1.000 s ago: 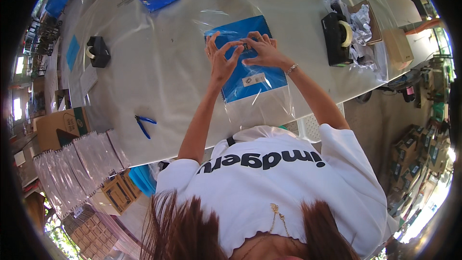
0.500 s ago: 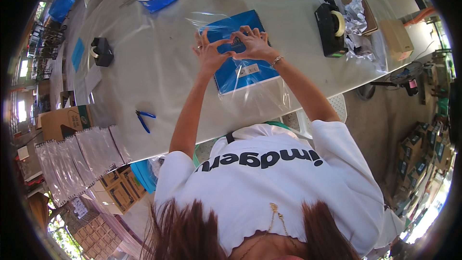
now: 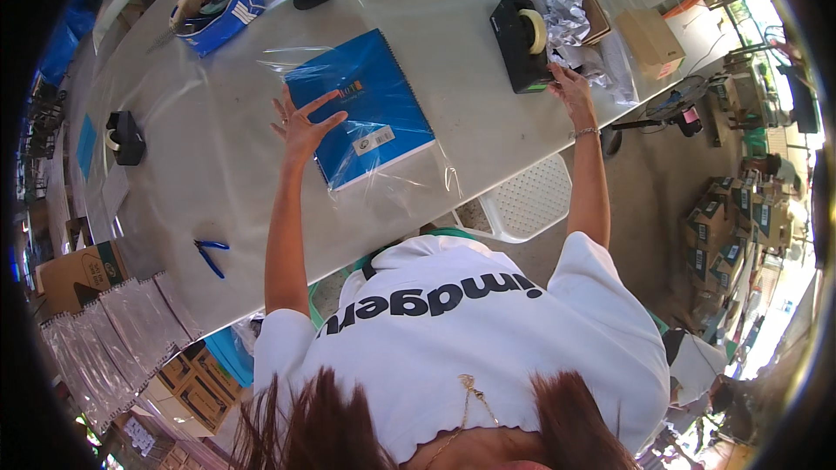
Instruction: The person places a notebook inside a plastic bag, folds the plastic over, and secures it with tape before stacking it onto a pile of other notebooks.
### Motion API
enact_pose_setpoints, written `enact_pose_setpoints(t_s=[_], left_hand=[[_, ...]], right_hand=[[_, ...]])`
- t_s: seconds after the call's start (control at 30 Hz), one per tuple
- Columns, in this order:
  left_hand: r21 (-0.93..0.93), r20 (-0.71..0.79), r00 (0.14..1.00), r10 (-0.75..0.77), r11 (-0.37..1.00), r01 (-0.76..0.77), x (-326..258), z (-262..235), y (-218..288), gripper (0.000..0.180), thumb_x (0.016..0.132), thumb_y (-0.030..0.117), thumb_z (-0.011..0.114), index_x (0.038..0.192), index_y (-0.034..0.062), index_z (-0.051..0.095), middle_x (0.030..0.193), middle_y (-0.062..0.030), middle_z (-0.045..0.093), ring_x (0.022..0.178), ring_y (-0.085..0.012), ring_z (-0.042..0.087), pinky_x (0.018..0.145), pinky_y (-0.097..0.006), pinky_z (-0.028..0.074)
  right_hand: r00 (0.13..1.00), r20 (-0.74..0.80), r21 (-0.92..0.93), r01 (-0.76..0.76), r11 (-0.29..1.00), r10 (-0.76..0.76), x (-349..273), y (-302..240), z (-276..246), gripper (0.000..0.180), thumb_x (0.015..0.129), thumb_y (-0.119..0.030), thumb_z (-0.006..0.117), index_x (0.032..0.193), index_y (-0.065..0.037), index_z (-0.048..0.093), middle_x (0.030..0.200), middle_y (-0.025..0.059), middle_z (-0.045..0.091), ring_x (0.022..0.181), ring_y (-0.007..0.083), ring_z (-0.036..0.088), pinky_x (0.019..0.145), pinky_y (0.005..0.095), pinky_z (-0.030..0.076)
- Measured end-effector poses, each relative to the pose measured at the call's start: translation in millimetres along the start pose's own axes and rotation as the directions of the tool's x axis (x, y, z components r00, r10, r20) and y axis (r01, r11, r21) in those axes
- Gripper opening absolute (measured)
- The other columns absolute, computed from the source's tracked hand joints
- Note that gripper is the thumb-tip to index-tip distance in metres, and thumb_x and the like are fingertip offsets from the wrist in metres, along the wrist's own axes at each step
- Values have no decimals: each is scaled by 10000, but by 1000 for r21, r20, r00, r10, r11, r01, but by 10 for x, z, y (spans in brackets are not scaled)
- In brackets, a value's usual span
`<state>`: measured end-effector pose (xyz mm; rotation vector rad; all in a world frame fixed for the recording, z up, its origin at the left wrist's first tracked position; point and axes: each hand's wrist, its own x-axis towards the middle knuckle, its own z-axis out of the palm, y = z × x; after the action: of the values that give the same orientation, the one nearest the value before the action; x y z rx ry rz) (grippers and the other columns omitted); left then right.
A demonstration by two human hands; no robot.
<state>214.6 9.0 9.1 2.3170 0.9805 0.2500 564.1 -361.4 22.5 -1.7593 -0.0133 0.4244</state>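
A blue spiral notebook (image 3: 370, 109) lies on the table in a clear plastic sleeve (image 3: 383, 183), its coil on the right and a white label near its lower edge. My left hand (image 3: 305, 129) rests over its left side with fingers spread, holding nothing. Off to the right stands a black tape dispenser (image 3: 515, 57) with a roll of tape (image 3: 534, 31). At the dispenser's near right edge is my right hand (image 3: 572, 90), thumb and fingers drawn together there. Whatever lies between those fingertips is too small to make out.
A box with crumpled silvery plastic (image 3: 568, 13) and a brown carton (image 3: 651, 42) stand beyond the dispenser. A blue-sided container (image 3: 222, 22) sits at the far left. A smaller tape dispenser (image 3: 128, 139), blue pliers (image 3: 210, 257) and plastic-wrapped notebooks (image 3: 113, 344) are on the left.
My right hand has left the notebook and reached right to the tape dispenser. My left hand stays on the notebook's left side, fingers now spread. The whole view has shifted.
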Motion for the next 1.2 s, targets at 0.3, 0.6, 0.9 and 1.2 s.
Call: enact_pose_setpoints(t_s=[0.3,0.6,0.9,1.2], left_hand=[[20,45,999,-20,1000,19,29,-15,83,589,584,641,754,1119,419,654,1561,-90,27,1419,-381,-63,1049,-688,-28],[-14,50,998,-24,1000,25,2,-14,41,568,608,620,754,1134,440,638,1562,-92,18,1414,-404,-59,1045,-694,-24],[-86,24,1000,-1,996,3,-56,-6,-27,579,593,610,773,1122,404,657,1564,-84,-33,1409,-377,-140,1036,-683,-90],[-82,34,999,-19,996,22,-18,-15,42,569,619,607,757,1122,356,669,1565,-77,-20,1418,-358,-115,1043,-676,-83]], right_hand=[[998,58,102,-20,995,14,-11,16,-47,197,838,-175,704,900,6,655,801,28,612,665,109,617,617,209,550],[999,6,25,-37,999,37,-458,433,-171,171,892,-145,612,839,17,607,750,49,596,691,154,643,593,275,556],[901,410,-296,281,913,-144,-1060,-271,1392,174,880,-175,608,940,-12,629,772,45,638,545,81,497,455,258,415],[504,847,-274,690,670,-172,-1083,-395,3139,218,776,-226,711,836,-19,682,760,120,678,697,234,653,648,326,499]])
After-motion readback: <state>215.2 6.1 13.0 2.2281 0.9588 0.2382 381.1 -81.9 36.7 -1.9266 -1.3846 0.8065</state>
